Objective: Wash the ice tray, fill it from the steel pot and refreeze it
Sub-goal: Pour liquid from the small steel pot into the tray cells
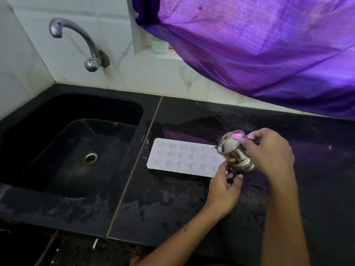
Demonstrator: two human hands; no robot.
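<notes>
A white plastic ice tray with star-shaped moulds (184, 158) lies flat on the black stone counter (172, 208), at three o'clock from the black sink (57, 150). The right hand (270, 152) grips a small lidded steel pot (235, 152), tilted over the tray's right end. The left hand (223, 189), fingers loosely spread, touches the pot's base. Filling appears under way; next comes steady pouring along the moulds.

Right hand (269, 152) tilts steel pot (235, 153) over white ice tray (182, 157); left hand (223, 191) steadies pot.

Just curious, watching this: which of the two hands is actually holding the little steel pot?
The right hand grips the steel pot, tilted over the ice tray. The left hand only touches the pot's lower side.
</notes>
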